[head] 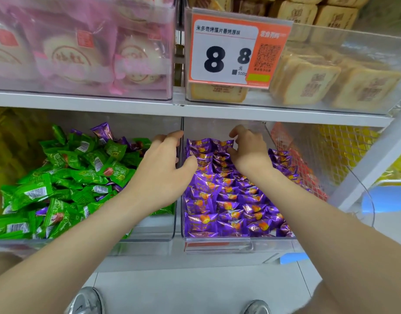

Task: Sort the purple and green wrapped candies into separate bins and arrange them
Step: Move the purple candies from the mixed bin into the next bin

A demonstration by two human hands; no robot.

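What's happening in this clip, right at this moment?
A person is tidying candy bins on a shop shelf. Both hands reach into the right bin: the left hand crosses over the divider, and the right hand presses on the back rows of purple candies, which already lie in neat rows. The left bin holds a loose heap of green candies with a few stray purple ones.

The left hand point(163, 171) hides the divider between the 2 bins.

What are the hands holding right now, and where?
Nothing clearly held: the left hand and right hand rest spread on the back row of purple candies; fingers partly hidden.
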